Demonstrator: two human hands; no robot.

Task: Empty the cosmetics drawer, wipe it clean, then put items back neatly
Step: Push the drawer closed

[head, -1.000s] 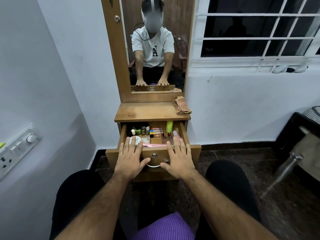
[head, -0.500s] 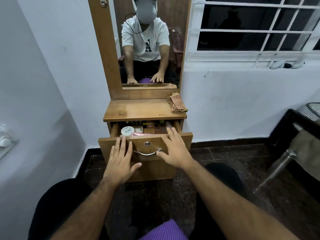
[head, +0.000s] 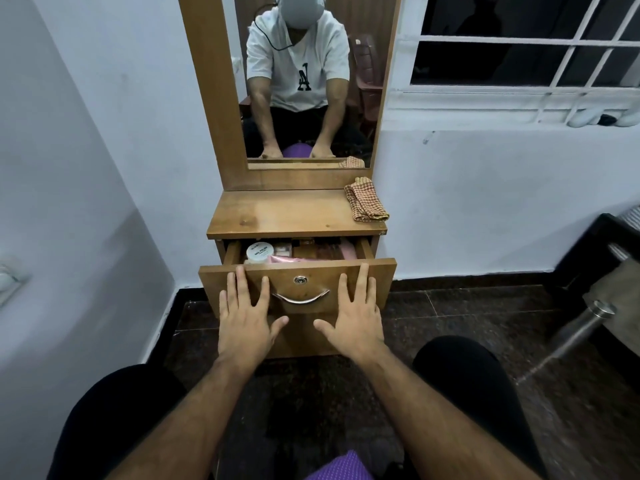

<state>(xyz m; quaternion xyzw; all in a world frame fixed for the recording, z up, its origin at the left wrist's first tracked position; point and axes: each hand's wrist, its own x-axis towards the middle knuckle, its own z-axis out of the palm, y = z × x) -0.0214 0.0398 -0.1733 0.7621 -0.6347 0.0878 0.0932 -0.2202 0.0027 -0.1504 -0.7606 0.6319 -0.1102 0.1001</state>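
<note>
The wooden drawer (head: 379, 282) of a small dressing table stands partly pulled out. Inside I see a white round jar (head: 259, 252), a pink item (head: 292, 259) and other small cosmetics, mostly hidden by the tabletop. My left hand (head: 247, 315) lies flat with straight fingers on the drawer front, left of the metal handle (head: 300, 298). My right hand (head: 353, 315) lies flat the same way to the handle's right. Neither hand holds anything. A checked cloth (head: 366, 204) sits folded on the tabletop (head: 277, 216) at the right.
A mirror (head: 304, 81) rises behind the tabletop. White walls close in at left and right. A steel bottle (head: 585, 323) and dark furniture (head: 585, 258) stand at the right on the dark floor. My knees flank the table.
The drawer has slid inward, showing less of its contents. Both hands have moved from the drawer's top edge down onto its front face, fingers spread flat.
</note>
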